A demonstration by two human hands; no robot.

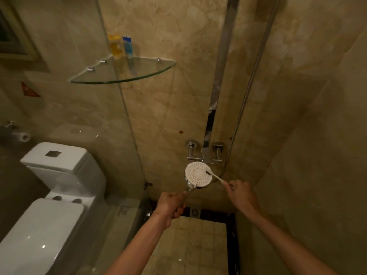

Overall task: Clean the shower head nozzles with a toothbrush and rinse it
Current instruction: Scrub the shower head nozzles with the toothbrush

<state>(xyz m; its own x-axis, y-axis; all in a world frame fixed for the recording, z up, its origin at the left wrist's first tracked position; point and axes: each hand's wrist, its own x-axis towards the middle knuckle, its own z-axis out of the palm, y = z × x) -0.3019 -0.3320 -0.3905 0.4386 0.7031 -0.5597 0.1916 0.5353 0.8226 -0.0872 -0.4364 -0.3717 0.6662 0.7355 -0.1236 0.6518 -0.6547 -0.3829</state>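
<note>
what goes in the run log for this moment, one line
step: scrubbing | left hand: holds shower head | right hand: toothbrush bristles on nozzles | water: none seen

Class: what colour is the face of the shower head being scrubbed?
White, with small nozzle dots, on the shower head; head view.

Both arms outstretched, left hand fisted, right hand pinching

Dim, warm yellowish light fills the room, and the source itself is out of view. The left side sinks into murky shadow, while small highlights glint on the toilet lid and the glass shelf. The wide lens bends the walls outward toward the edges. Detail is soft and slightly smeared throughout, worst in the corners.
</note>
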